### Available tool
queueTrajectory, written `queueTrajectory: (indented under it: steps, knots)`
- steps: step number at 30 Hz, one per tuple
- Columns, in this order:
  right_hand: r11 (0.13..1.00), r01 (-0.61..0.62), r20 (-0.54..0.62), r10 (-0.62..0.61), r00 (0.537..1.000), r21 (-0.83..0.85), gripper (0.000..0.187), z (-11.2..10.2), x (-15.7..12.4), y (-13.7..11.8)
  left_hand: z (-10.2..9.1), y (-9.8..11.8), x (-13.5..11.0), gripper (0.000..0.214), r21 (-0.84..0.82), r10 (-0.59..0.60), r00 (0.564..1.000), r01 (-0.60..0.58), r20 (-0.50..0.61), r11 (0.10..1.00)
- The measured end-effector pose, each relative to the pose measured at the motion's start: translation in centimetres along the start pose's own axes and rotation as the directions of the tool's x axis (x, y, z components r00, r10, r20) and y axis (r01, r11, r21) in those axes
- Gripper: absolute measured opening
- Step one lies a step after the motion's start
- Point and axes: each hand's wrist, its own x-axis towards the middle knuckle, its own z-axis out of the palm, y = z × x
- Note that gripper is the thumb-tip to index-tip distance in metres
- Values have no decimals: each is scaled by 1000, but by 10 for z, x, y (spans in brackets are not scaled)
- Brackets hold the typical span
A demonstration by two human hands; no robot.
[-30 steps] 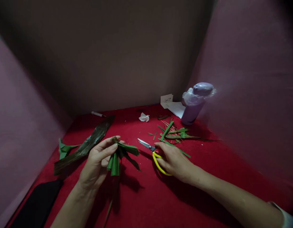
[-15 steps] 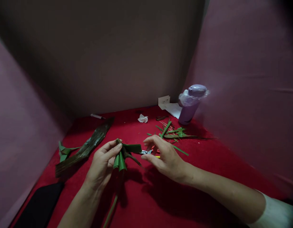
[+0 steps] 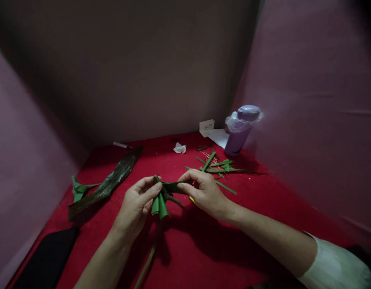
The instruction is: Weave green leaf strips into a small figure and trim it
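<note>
My left hand [image 3: 140, 200] pinches a bundle of folded green leaf strips [image 3: 160, 205] together with a brown twig [image 3: 175, 200] at its top. A long thin stem [image 3: 146, 263] hangs from the bundle toward the front of the table. Between thumb and fingers, my right hand [image 3: 203, 192] grips the free end of a flat green leaf strip [image 3: 172, 187] that sticks out sideways from the bundle. Beneath that hand lies a cutting tool, mostly hidden, with only a yellow handle [image 3: 192, 200] plainly showing.
On the red table [image 3: 185, 257] lie a long dark leaf [image 3: 113, 182], a folded leaf piece [image 3: 80, 190], a black flat object [image 3: 47, 257], a syringe-like item [image 3: 121, 145], crumpled tissue [image 3: 180, 148], leaf scraps [image 3: 215, 163], and white paper [image 3: 218, 137]. A plastic-wrapped purple bottle [image 3: 239, 138] stands back right.
My right hand has closed on the sideways leaf strip; before, its fingers were apart near the strip's end. The bundle has shifted slightly right in my left hand. The cutting tool is now mostly covered.
</note>
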Motion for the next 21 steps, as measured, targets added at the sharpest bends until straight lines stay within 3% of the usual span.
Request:
queueTrajectory:
  steps: [4,7,11,13,15,21]
  knots:
    - [998,53,-28,-54,998,-44,14,0,-1,4,-2,-3,0,26,25,33,999,-33,2,999]
    - [959,230,-76,-245,967,-168,12,-2,-7,4,-3,-4,0,28,26,90,995,-91,37,996]
    - [805,450,-156,-538,828,-386,12,-7,-16,3,-3,-4,-1,36,56,151,979,-160,134,986]
    - [725,513,-162,-637,754,-460,15,-10,-20,2,-3,-4,-2,36,76,182,967,-197,177,977]
    - [672,554,-138,-688,712,-491,18,-12,-21,2,-3,-4,-4,34,92,204,957,-226,205,970]
    - [662,565,-91,-685,723,-492,13,-10,-24,7,-3,-2,-5,34,81,252,953,-268,167,960]
